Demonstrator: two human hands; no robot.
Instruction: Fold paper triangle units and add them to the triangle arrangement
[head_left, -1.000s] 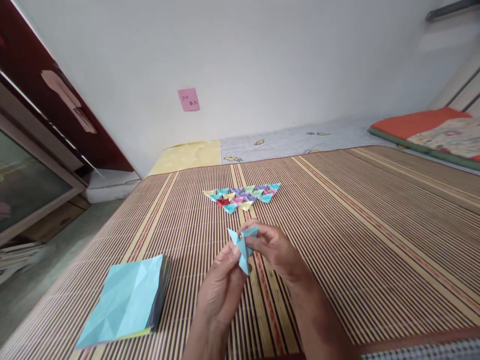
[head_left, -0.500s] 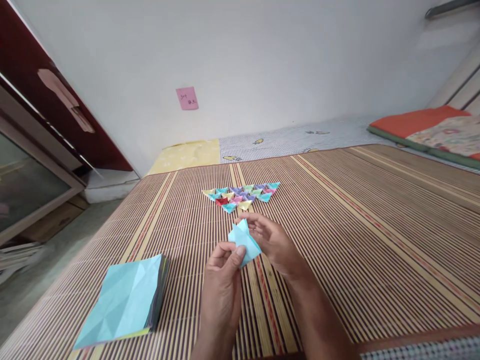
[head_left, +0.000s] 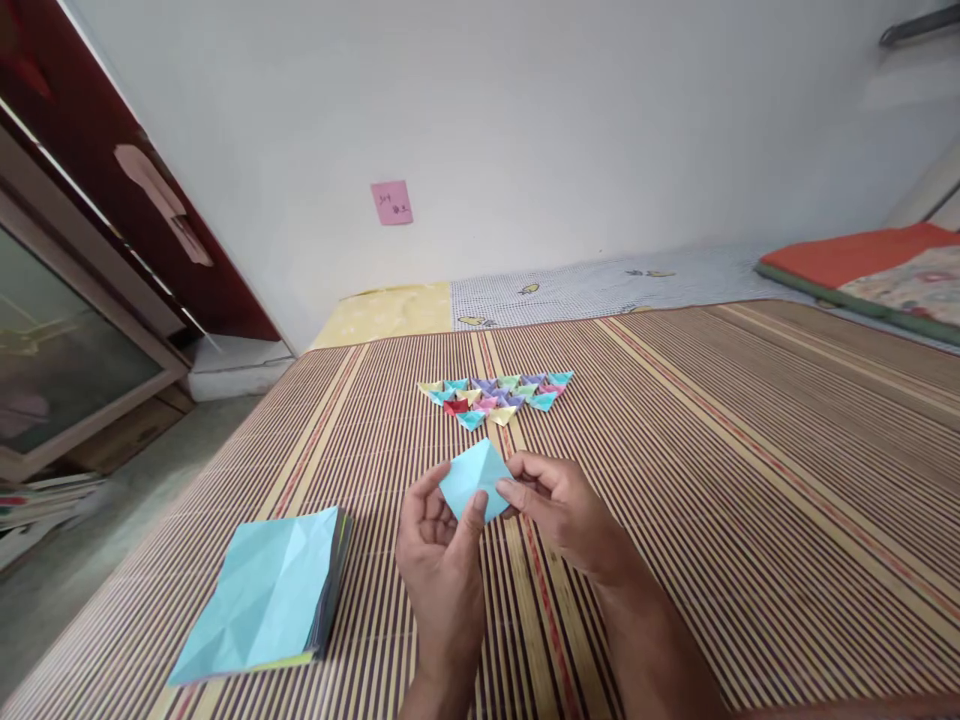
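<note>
Right of the paper stack (head_left: 262, 590), the left hand (head_left: 442, 545) and right hand (head_left: 566, 510) pinch a blue folded paper (head_left: 474, 474) between their fingers from either side, probably to steady it. Beyond the paper stack, small folded pieces (head_left: 486, 404) sit in rows, seemingly leaving elbow room.

Blue paper (head_left: 475, 470) partly hides the left fingers (head_left: 424, 486); the right edge crops orange bedding (head_left: 851, 252).

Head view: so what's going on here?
A person's left hand and right hand hold a folded blue paper between them over the striped mat, its diamond-shaped face showing. Beyond, small colored paper pieces lie in rows. A paper stack topped by a creased blue sheet lies to the left.
</note>
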